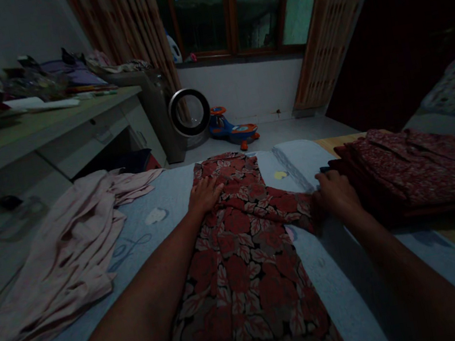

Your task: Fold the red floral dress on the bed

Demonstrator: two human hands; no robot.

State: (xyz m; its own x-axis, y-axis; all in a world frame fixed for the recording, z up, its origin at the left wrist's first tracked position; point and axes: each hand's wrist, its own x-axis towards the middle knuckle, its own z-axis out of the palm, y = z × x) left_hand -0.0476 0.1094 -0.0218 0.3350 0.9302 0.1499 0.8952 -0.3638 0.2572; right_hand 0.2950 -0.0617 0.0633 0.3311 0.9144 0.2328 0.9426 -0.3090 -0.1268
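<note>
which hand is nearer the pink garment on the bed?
Left. The left hand lies flat on the red floral shirt, just right of the pink garment. The right hand is farther right, at the shirt's sleeve.

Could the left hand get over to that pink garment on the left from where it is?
Probably yes: the left hand rests flat on the floral garment, and only bare sheet lies between it and the pink garment.

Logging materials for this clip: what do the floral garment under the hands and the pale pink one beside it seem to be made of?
The floral garment, pressed by the left hand and gripped at the sleeve by the right hand, looks like thin, matte printed woven cloth, lying flat with soft creases. The pink garment seems a light, limp fabric, rumpled in loose folds. The dim light leaves the fibre open.
</note>
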